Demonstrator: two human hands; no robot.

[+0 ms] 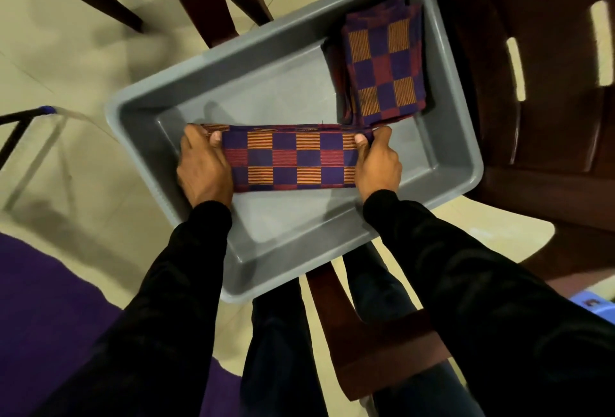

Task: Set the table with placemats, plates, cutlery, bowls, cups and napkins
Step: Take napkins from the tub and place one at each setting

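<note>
Head view: your left hand [203, 167] and right hand [377, 163] are pinching opposite ends of a folded checked cloth [289, 160] above the grey tub [133, 110]. It is probably soft, light and floppy, so gripping both ends suits it.

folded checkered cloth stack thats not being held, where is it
In the head view it lies in the far right corner of the grey plastic tub, just beyond the checkered cloth both hands hold: folded checkered cloth stack.

Both hands, left hand [203, 167] and right hand [377, 163], grip a folded checkered cloth [289, 160] over a grey tub [133, 110].
</note>
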